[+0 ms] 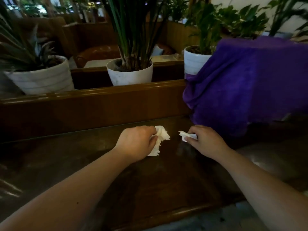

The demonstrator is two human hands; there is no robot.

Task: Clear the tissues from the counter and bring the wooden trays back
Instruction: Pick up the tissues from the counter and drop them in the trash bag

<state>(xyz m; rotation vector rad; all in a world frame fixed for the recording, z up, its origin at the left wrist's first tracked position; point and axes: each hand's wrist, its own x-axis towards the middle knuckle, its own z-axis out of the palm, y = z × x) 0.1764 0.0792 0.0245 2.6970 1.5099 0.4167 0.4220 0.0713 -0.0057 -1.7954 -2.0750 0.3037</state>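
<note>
Both forearms enter from the bottom edge and reach forward over the dark wooden tabletop [166, 180]. Left hand [135, 144] is closed around a crumpled white tissue [160, 139]; the paper bulges out past the fingers and its lower end touches or sits just above the wood, which of the two cannot be told. Right hand [205, 141] pinches a smaller folded tissue scrap [185, 135] between thumb and fingertips, with most of the scrap sticking out toward the left hand. The two pieces are near each other but apart.

No other tissue is visible on the surface. No wooden trays are visible; a purple cloth [246, 84] is draped over something bulky at the right, and what lies beneath is hidden. Behind a raised wooden ledge [93, 95] stand three white plant pots [130, 72].

Judgement: the tissue collection is under way, and the tray part has not begun.

Risks:
- The right-hand pinch is light and holds only an edge; a quick lift could let the scrap slip or tear.
- The loose tail of the larger tissue could drag on the wood and shed fragments.
- With both hands occupied, taking up trays before discarding the paper invites a drop.
- The cloth's hanging edge lies near the right hand and could be snagged.
</note>
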